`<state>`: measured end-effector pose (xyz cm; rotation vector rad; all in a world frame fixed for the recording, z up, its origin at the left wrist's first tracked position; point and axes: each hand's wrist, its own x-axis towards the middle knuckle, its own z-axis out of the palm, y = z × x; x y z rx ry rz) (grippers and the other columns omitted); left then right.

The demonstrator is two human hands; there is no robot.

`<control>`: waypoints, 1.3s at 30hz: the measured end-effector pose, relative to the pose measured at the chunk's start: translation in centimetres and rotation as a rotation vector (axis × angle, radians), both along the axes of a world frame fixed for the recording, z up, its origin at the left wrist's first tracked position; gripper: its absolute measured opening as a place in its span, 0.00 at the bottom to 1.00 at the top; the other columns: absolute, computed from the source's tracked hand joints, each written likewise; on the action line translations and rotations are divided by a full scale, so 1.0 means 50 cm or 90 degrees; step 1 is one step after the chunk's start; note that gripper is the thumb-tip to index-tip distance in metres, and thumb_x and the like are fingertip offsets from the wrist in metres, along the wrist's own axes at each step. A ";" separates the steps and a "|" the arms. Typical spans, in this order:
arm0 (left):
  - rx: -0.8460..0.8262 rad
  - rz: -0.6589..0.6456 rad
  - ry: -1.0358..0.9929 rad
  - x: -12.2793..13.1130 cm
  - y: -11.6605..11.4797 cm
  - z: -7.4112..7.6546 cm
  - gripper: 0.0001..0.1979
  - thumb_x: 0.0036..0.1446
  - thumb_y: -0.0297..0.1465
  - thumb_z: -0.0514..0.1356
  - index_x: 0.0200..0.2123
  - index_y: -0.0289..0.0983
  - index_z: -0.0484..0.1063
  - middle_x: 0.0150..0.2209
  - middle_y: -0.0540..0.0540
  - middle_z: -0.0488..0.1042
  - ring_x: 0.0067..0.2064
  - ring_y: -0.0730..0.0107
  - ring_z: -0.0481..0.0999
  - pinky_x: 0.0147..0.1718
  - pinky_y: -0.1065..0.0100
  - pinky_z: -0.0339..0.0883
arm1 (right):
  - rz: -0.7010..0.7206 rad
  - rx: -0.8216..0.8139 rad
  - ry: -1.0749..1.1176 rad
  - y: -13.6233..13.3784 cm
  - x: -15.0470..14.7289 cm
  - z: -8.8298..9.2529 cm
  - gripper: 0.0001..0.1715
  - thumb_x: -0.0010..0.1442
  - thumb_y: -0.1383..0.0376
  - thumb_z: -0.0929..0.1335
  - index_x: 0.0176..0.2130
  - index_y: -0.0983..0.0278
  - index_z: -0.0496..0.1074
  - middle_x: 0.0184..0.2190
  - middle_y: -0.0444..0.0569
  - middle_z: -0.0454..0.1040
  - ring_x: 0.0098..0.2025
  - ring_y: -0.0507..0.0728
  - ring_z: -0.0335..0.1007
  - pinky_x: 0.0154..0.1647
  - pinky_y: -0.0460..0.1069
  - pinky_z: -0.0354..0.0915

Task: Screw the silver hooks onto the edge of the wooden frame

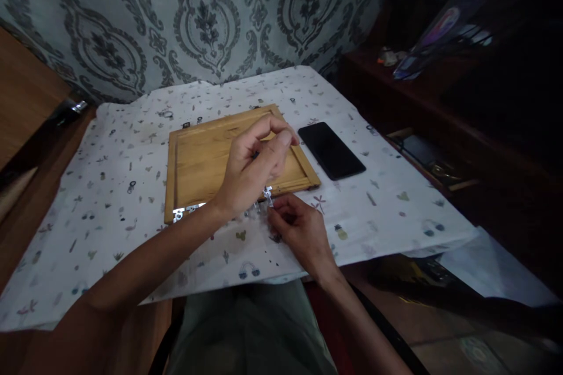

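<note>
A wooden framed panel (200,158) lies flat on a cloth-covered table. Above its right part is my left hand (259,158), thumb and forefinger pressed together. Anything within that pinch is too small or hidden to make out, though a small dark spot shows between the fingers. At the panel's near edge my right hand (303,225) is curled, its fingertips at a small shiny metal fitting (268,194). That fitting appears pinched at its near end. Another bright metal fitting (177,214) sits on the panel's near left corner, with more beside it, partly behind my left forearm.
A black phone (332,150) lies right of the panel. The printed white tablecloth (378,211) hangs over the near edge. Patterned wallpaper (206,17) rises behind. Dark red furniture (373,79) with an open drawer (426,158) stands at the right.
</note>
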<state>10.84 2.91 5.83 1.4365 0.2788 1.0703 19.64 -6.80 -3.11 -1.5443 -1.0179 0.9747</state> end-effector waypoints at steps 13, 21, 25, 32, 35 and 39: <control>0.000 -0.003 0.023 0.008 0.005 -0.018 0.13 0.64 0.42 0.63 0.33 0.39 0.68 0.17 0.59 0.53 0.17 0.79 0.49 0.17 0.70 0.45 | 0.011 -0.004 -0.001 -0.001 0.002 0.002 0.04 0.55 0.62 0.68 0.31 0.60 0.69 0.17 0.40 0.72 0.18 0.51 0.67 0.22 0.47 0.63; -0.002 -0.011 0.027 0.012 0.007 -0.022 0.13 0.64 0.42 0.63 0.34 0.39 0.69 0.17 0.59 0.53 0.17 0.79 0.49 0.17 0.69 0.45 | 0.017 -0.009 -0.009 -0.001 0.003 0.003 0.06 0.56 0.61 0.68 0.31 0.61 0.70 0.18 0.41 0.73 0.19 0.51 0.68 0.23 0.48 0.63; 0.004 -0.035 0.027 0.012 0.011 -0.021 0.13 0.65 0.42 0.62 0.34 0.39 0.69 0.18 0.58 0.53 0.18 0.80 0.49 0.18 0.70 0.44 | 0.017 -0.006 -0.015 -0.001 0.005 0.001 0.06 0.55 0.61 0.68 0.31 0.60 0.69 0.18 0.41 0.73 0.19 0.51 0.68 0.23 0.48 0.64; 0.013 -0.062 0.034 0.024 0.021 -0.021 0.12 0.66 0.42 0.60 0.37 0.38 0.68 0.17 0.60 0.50 0.17 0.81 0.47 0.17 0.73 0.45 | 0.014 0.005 -0.013 0.001 0.004 0.000 0.06 0.54 0.60 0.68 0.31 0.61 0.70 0.17 0.42 0.74 0.19 0.51 0.69 0.22 0.47 0.64; 0.014 -0.002 0.017 0.036 0.013 -0.022 0.11 0.67 0.40 0.59 0.36 0.39 0.68 0.18 0.60 0.50 0.17 0.80 0.48 0.16 0.73 0.44 | 0.012 0.008 -0.003 0.000 0.003 0.003 0.06 0.54 0.60 0.68 0.31 0.61 0.70 0.17 0.41 0.73 0.18 0.51 0.69 0.22 0.46 0.64; 0.020 0.053 0.023 0.050 0.003 -0.024 0.11 0.68 0.39 0.58 0.36 0.39 0.67 0.19 0.59 0.52 0.18 0.80 0.50 0.16 0.74 0.45 | 0.016 0.009 0.005 0.000 0.004 0.005 0.06 0.54 0.61 0.68 0.30 0.61 0.70 0.17 0.40 0.72 0.18 0.51 0.68 0.21 0.46 0.63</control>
